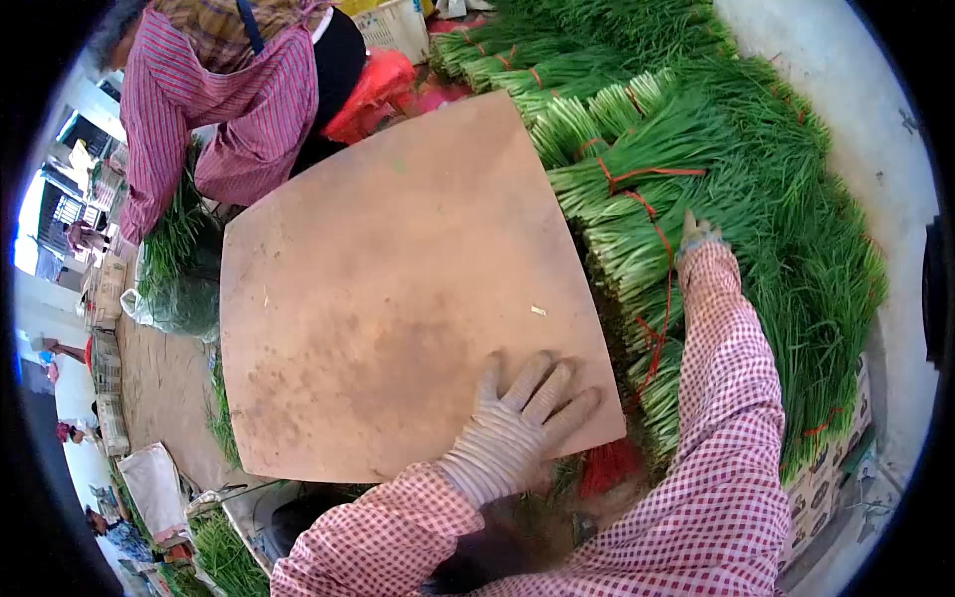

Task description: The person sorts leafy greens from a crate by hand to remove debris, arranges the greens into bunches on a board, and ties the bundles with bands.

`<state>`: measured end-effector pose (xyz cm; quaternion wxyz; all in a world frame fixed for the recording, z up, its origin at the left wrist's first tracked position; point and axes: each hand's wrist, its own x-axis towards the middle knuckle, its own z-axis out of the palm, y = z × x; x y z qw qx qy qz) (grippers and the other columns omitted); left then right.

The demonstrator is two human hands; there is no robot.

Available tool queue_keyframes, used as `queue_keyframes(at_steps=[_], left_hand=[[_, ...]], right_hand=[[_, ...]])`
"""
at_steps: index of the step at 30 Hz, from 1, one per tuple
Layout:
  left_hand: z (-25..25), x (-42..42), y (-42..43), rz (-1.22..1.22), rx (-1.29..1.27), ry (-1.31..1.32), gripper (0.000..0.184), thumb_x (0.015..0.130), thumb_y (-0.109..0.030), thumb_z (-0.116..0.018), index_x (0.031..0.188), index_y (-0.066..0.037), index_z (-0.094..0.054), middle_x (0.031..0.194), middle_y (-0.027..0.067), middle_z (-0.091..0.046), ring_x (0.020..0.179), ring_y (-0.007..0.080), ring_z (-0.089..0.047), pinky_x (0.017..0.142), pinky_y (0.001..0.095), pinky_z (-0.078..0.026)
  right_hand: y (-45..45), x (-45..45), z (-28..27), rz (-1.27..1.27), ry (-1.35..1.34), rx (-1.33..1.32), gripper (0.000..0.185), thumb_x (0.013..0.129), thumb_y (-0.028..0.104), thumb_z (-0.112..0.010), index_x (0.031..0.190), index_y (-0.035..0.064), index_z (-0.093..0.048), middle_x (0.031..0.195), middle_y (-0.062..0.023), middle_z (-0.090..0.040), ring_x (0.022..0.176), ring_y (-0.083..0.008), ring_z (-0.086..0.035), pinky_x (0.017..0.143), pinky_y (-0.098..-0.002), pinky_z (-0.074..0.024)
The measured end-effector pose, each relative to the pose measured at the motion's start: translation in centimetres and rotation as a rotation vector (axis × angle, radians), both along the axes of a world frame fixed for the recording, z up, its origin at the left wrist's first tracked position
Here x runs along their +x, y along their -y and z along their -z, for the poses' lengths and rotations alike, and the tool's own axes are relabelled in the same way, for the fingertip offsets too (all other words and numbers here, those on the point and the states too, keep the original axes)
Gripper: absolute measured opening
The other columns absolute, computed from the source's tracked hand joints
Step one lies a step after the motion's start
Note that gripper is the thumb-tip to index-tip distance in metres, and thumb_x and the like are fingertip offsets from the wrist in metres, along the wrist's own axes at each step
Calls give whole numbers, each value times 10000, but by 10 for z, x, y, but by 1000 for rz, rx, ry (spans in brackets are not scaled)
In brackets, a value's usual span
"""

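Observation:
My left hand, in a whitish ribbed work glove, lies flat on a large tan board near its front right corner, fingers spread. Nothing is under its fingers but the board. My right hand, also gloved, reaches out onto a pile of green chive-like bundles to the right of the board. One finger is stretched out on the leaves; the others are partly sunk among them. Red ties run around and across the bundles, close to this hand. The board carries dark stains and a small pale scrap.
Across the board's far left corner sits a person in a striped pink sleeve, with greens and a plastic bag beside them. A pale wall borders the pile on the right. Red strands hang below the board's near edge.

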<state>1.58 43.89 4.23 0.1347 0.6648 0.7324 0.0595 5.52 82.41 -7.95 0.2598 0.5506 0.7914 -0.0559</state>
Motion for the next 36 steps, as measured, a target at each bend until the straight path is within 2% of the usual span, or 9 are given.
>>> queue_keyframes(at_steps=[4, 6, 8, 10, 12, 15, 19, 26, 36], left_hand=[[12, 5, 1, -20, 74, -102, 903, 550, -367, -785, 1371, -227, -436, 1394, 129, -395, 1300, 348, -352, 1007, 679, -240], [12, 7, 1, -6, 63, -123, 898, 561, -345, -777, 1379, -229, -425, 1395, 129, -394, 1303, 353, -349, 1013, 680, -237], [7, 7, 1, -11, 26, -147, 903, 581, -304, -755, 1405, -237, -390, 1400, 133, -390, 1311, 368, -337, 1025, 682, -228], [3, 7, -2, -1, 8, -160, 914, 584, -291, -752, 1415, -236, -376, 1411, 135, -381, 1319, 369, -331, 1034, 676, -223], [11, 7, 2, -11, 27, -205, 936, 581, -276, -754, 1428, -233, -360, 1428, 140, -365, 1334, 363, -318, 1054, 652, -215], [17, 10, 2, -44, 56, -273, 913, 605, -278, -766, 1429, -264, -373, 1450, 130, -352, 1360, 333, -306, 1071, 616, -213], [22, 7, 4, -13, 116, -261, 924, 577, -238, -777, 1418, -259, -392, 1441, 134, -369, 1354, 341, -318, 1075, 592, -220], [21, 8, 2, 3, 163, -291, 873, 569, -182, -758, 1380, -251, -442, 1420, 123, -402, 1336, 339, -352, 1063, 570, -252], [15, 9, 1, -21, 94, -248, 824, 600, -166, -737, 1375, -176, -459, 1425, 177, -386, 1351, 379, -322, 1109, 524, -212]], right_hand=[[32, 63, 19, -107, -27, 79, 790, 834, 182, -655, 1486, 220, -209, 1546, -77, -214, 1393, -327, -260, 1100, -484, -324], [40, 110, 45, -415, -666, 454, 692, 807, 175, -661, 1424, 155, -348, 1471, -107, -339, 1291, -293, -405, 1034, -399, -408], [120, 134, 1, -384, -934, 238, 461, 851, 101, -604, 1295, 55, -489, 1063, -155, -586, 932, -274, -573, 817, -343, -501], [160, 176, 51, 237, -912, -692, 373, 901, 114, -569, 1264, 49, -514, 1043, -169, -619, 950, -278, -591, 822, -345, -505], [275, 223, 23, -212, -732, -692, 268, 868, 67, -530, 1124, 51, -606, 1018, -105, -644, 919, -247, -629, 799, -328, -505], [378, 325, 146, 196, -447, -918, 278, 916, 189, -533, 1159, 69, -593, 1077, -148, -618, 1013, -290, -580, 849, -367, -494], [436, 375, 176, 640, -326, -727, 310, 917, 217, -537, 1190, 72, -566, 1083, -143, -614, 1006, -274, -579, 839, -363, -493], [408, 352, 195, 969, -686, -353, 377, 919, 267, -545, 1243, 78, -520, 1094, -133, -606, 993, -246, -579, 822, -357, -491], [371, 292, 180, 887, -1076, -62, 482, 921, 339, -555, 1320, 86, -453, 1110, -118, -594, 975, -205, -578, 797, -348, -489]])
